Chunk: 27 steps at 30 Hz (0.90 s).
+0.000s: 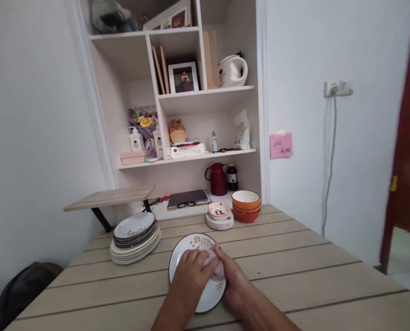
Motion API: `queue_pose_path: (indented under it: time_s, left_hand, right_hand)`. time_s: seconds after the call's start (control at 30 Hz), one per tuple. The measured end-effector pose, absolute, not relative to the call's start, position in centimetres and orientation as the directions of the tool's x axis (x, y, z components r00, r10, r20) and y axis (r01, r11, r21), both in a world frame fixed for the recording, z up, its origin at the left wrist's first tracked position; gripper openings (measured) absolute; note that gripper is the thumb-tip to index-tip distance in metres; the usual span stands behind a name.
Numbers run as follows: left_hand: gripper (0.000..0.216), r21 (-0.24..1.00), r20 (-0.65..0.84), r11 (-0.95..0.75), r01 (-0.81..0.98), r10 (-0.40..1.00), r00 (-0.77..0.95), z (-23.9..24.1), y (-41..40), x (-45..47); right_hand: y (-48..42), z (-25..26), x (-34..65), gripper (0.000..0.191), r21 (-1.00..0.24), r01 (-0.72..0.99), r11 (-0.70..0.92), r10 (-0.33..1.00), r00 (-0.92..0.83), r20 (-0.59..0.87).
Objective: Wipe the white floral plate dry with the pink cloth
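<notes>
A round white plate with a dark rim and brown flower prints is in front of me, tilted up towards me above the wooden table. My right hand grips its right edge, thumb on the face side and the other fingers mostly hidden behind. Over the plate's face, my left hand is closed on a crumpled whitish cloth, pressed near the plate's right part. Part of the cloth is covered by the fingers.
At the left stands a stack of plates. Farther back are small saucers topped by a square bowl, and stacked orange and red bowls. A red jug and a laptop with glasses lie behind, below shelves.
</notes>
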State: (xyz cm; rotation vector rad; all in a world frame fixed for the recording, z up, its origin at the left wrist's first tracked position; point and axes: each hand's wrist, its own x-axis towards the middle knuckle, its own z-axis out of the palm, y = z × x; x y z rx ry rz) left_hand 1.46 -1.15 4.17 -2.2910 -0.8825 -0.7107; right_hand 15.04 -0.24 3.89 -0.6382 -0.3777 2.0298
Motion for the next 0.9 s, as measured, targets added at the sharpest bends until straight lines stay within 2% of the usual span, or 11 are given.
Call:
queue_pose_path:
  time_s: [0.2, 0.33, 0.43, 0.57, 0.77, 0.9]
  left_hand:
    - [0.037, -0.329, 0.672, -0.505, 0.798, 0.468, 0.574, 4.8, 1.2, 1.0]
    - [0.045, -0.339, 0.725, -0.455, 0.823, 0.432, 0.537, 3.4, 2.1, 1.2]
    - [0.045, -0.286, 0.782, -0.446, 0.848, 0.402, 0.475, 2.0, 2.4, 1.1]
    - [0.040, -0.206, 0.820, -0.464, 0.861, 0.399, 0.411, 1.0, 2.1, 1.4]
    - [0.028, -0.179, 0.778, -0.643, 0.745, 0.371, 0.508, 1.1, 1.3, 3.3]
    - [0.028, -0.177, 0.753, -0.606, 0.775, 0.423, 0.504, 2.4, 2.2, 3.1]
  right_hand:
    - [0.2, 4.6, 15.2, 0.045, -0.532, -0.744, -0.405, 0.913, -0.300, -0.276]
    - [0.8, 4.4, 15.6, 0.044, -0.552, -0.755, -0.353, 0.935, -0.258, -0.245]
    - [1.3, 3.9, 15.6, 0.044, -0.573, -0.756, -0.316, 0.948, -0.230, -0.220]
    - [2.1, 3.1, 15.4, 0.047, -0.565, -0.760, -0.322, 0.945, -0.224, -0.237]
    - [2.8, 2.9, 15.6, 0.049, -0.543, -0.747, -0.383, 0.921, -0.266, -0.284]
    - [2.7, 3.2, 15.3, 0.050, -0.625, -0.661, -0.415, 0.907, -0.253, -0.336]
